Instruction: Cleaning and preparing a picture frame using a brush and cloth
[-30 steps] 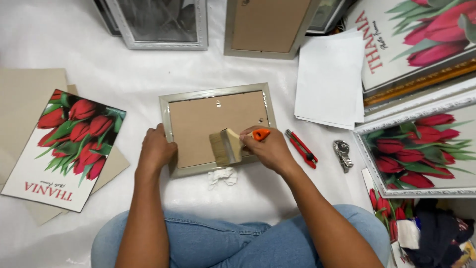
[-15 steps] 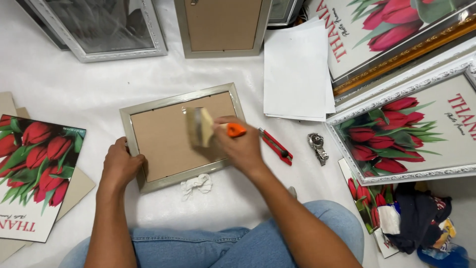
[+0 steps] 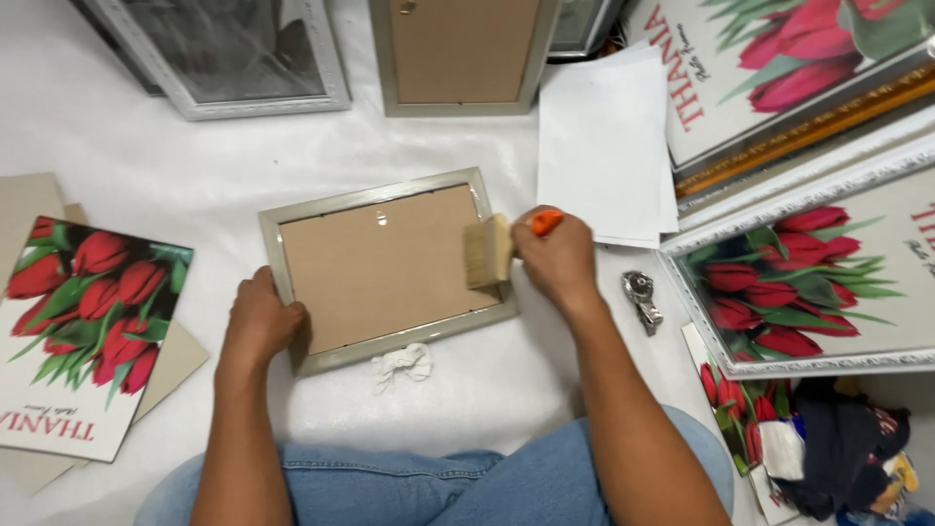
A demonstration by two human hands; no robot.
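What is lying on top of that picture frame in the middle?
On the frame rest a brown backing board, a brush held by the right hand, and the left hand on its corner. Anything beneath the board is hidden.

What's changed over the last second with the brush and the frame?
The right hand has swept the paintbrush along the picture frame back, now at its right edge. The left hand still steadies the frame's left corner. The white rag remains below the frame.
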